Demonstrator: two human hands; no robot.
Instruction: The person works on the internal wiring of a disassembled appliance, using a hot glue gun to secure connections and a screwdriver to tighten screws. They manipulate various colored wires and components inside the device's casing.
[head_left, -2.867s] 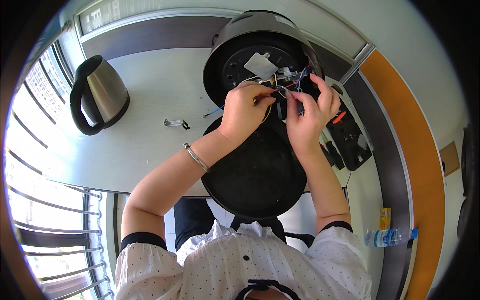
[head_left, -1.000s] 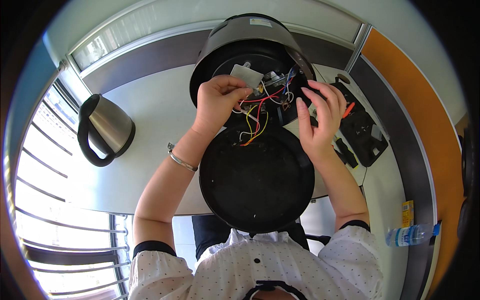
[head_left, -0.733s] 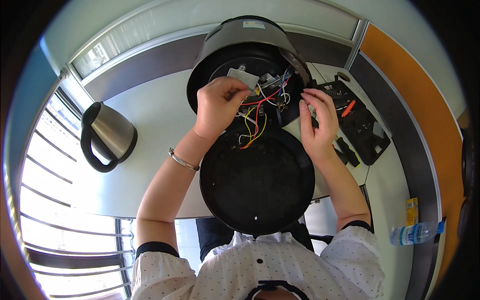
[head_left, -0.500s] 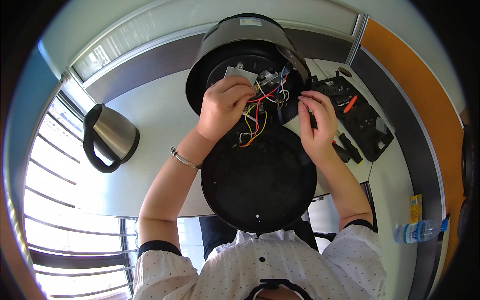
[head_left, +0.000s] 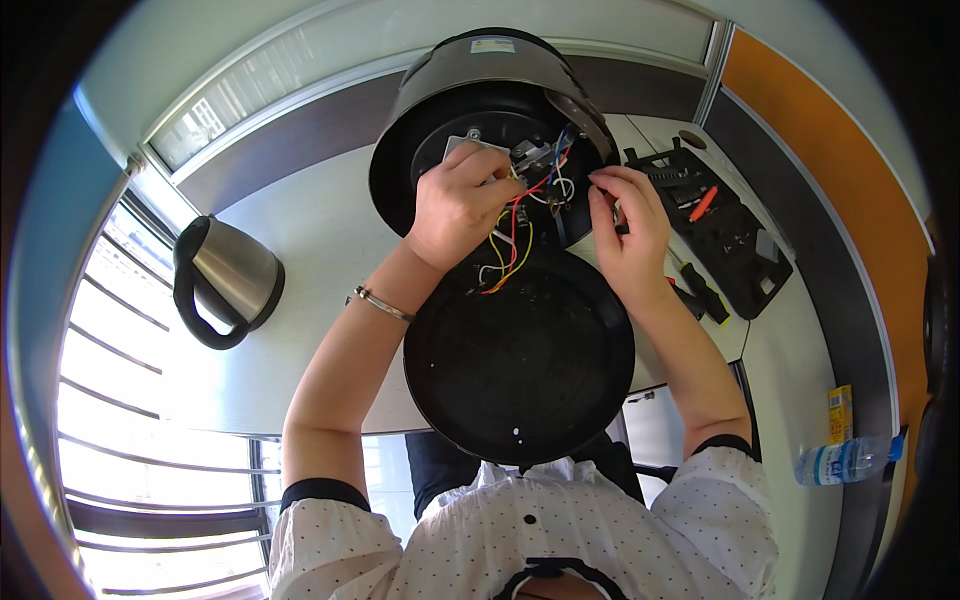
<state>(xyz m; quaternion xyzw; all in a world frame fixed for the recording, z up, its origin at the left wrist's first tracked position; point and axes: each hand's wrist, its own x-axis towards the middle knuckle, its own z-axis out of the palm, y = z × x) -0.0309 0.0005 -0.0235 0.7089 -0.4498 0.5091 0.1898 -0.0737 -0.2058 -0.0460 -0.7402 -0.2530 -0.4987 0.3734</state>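
Note:
A dark metal appliance housing (head_left: 470, 65) lies on its side, its underside open, with a silver plate (head_left: 462, 145) and coloured wires (head_left: 518, 255) inside. The wires hang down to a round black base cover (head_left: 520, 360) at the table's front edge. My left hand (head_left: 462, 205) reaches into the housing over the silver plate, thumb and finger closed among the wires; what they grip is hidden. My right hand (head_left: 630, 235) is at the housing's right rim, fingers bent but apart, with nothing visible between them.
A steel kettle (head_left: 225, 280) stands left on the white table (head_left: 320, 240). A black tool case (head_left: 740, 265) with an orange-handled tool (head_left: 703, 203) and screwdrivers (head_left: 705, 292) lies right. A water bottle (head_left: 845, 460) and yellow box (head_left: 840, 410) are at lower right; barred window (head_left: 110, 390) left.
From 2.9 seconds ago, my hands have moved apart from the wires they both held, leaving yellow and red wires hanging over the cover. Lately my left hand has shifted slightly right and up.

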